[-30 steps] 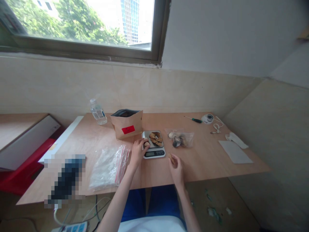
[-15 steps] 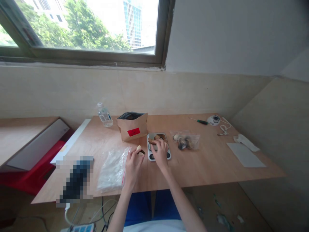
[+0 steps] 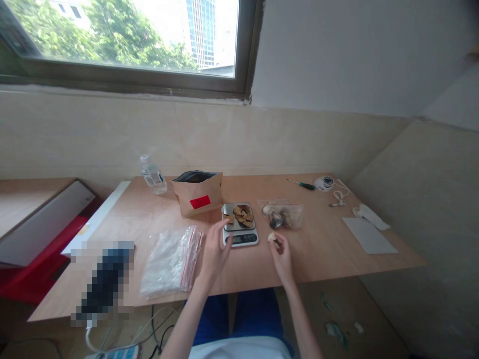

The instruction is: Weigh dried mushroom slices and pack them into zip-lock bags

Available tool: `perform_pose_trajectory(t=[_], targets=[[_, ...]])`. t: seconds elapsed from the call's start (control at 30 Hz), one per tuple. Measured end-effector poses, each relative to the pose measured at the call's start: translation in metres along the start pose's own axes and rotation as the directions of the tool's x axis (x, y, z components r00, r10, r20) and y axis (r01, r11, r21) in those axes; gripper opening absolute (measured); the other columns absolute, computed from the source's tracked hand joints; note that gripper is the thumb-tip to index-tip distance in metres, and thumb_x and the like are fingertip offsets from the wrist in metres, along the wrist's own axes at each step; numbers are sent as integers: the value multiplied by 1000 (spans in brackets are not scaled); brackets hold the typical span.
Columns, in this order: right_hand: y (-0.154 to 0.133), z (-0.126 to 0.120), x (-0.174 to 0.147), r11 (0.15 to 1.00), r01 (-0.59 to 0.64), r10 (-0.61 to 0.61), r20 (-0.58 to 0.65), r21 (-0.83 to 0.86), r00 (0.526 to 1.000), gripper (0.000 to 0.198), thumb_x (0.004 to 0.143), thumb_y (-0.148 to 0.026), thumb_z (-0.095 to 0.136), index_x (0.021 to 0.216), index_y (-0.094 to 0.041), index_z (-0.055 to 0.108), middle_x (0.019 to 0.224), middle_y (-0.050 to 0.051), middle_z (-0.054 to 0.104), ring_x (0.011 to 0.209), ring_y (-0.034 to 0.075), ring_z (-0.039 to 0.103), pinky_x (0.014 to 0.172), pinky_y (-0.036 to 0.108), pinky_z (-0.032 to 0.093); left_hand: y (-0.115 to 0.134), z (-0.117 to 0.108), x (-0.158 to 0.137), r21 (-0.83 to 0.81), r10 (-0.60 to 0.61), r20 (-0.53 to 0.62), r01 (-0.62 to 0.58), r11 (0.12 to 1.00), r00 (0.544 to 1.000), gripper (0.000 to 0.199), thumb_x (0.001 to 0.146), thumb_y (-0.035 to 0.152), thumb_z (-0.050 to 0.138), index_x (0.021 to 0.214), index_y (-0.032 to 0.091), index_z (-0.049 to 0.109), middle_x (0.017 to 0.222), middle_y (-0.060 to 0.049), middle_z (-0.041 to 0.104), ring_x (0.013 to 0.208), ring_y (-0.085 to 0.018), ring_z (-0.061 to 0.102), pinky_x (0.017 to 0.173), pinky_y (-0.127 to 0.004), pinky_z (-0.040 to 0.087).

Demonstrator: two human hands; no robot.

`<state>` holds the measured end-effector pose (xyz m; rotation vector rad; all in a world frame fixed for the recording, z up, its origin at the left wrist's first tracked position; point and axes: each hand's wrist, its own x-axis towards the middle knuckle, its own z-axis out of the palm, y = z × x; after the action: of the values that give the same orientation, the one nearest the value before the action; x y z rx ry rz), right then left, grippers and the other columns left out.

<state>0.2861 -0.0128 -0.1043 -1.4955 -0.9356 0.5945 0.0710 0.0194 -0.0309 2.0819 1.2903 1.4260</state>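
My left hand is at the left side of a small digital scale. Its thumb and fingers are apart, with the fingertips beside or touching a brown dried slice on the plate. More brown dried slices lie in a loose heap on the right half of the plate. To the right of the scale, just above the table, my right hand pinches a pale piece with a dark part. Behind that hand lies a clear zip bag holding pale and dark chunks.
A brown paper pouch stands open behind the scale, near a water bottle. Empty clear zip bags lie at left by a blurred dark object. Rightward are a screwdriver, a dome camera and white paper.
The pale piece has passed from my left hand to my right hand. My right hand has left the scale plate and moved right. My left hand has come to the scale.
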Motion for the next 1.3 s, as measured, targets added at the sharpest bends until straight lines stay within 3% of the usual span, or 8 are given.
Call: perform_pose_trajectory(t=[0.13,0.3,0.5,0.63,0.83,1.03,1.17,1.3], targets=[[21,-31,12,889,197,-202,31,-413,979,34,81,-42,49,101,-16,60,97,14,64,92,27,57,85,46,42,-15,-49,62,216,33,-375,53,975,926,26,89,25,47,113,19,55,109,-11,59,107,-22,52,93,-38,40],[13,-27,-3,727,294,-395,-28,-620,918,32,87,-36,44,107,-16,59,113,17,57,105,31,51,90,52,36,-30,-82,114,384,37,-453,157,910,891,39,86,33,54,121,17,52,124,-14,52,119,-26,44,102,-40,28],[-56,30,-51,815,465,-403,239,-347,884,25,90,-25,44,112,-23,57,115,12,54,111,25,50,95,45,41,-28,-80,113,388,-49,-419,228,893,907,26,84,38,56,103,22,64,116,-9,58,115,-27,48,101,-42,26],[-113,72,-61,824,552,-450,448,-125,773,37,90,-21,43,127,-27,49,132,9,48,124,24,44,102,44,39,-13,-82,85,297,-41,-388,167,940,921,26,84,43,54,89,20,64,93,-4,60,90,-20,58,85,-34,41],[-149,113,-45,749,662,-552,524,-30,648,51,93,-23,39,142,-25,28,147,8,33,138,24,24,111,49,29,3,-88,54,233,-94,-258,156,960,961,22,84,37,55,98,20,59,96,-3,57,78,-15,59,76,-30,47],[-123,99,-75,813,580,-483,495,-54,722,40,90,-14,39,129,-24,45,137,9,44,131,21,36,108,45,35,-16,-80,79,132,-201,-380,268,954,903,28,86,43,50,93,18,61,96,-5,58,86,-17,60,78,-31,47],[-94,82,-99,880,467,-348,547,-89,761,34,89,-13,40,120,-24,51,127,10,49,124,22,43,103,44,41,-27,-74,105,-25,-250,-456,268,963,854,38,91,41,40,111,12,54,112,-14,54,103,-20,56,88,-33,45],[-77,74,-108,919,379,-252,575,-110,778,33,89,-11,39,116,-24,53,121,9,51,118,21,47,101,43,42,-24,-74,87,-8,-206,-452,227,974,868,49,89,34,45,135,18,35,134,-16,40,115,-21,49,94,-36,43]])
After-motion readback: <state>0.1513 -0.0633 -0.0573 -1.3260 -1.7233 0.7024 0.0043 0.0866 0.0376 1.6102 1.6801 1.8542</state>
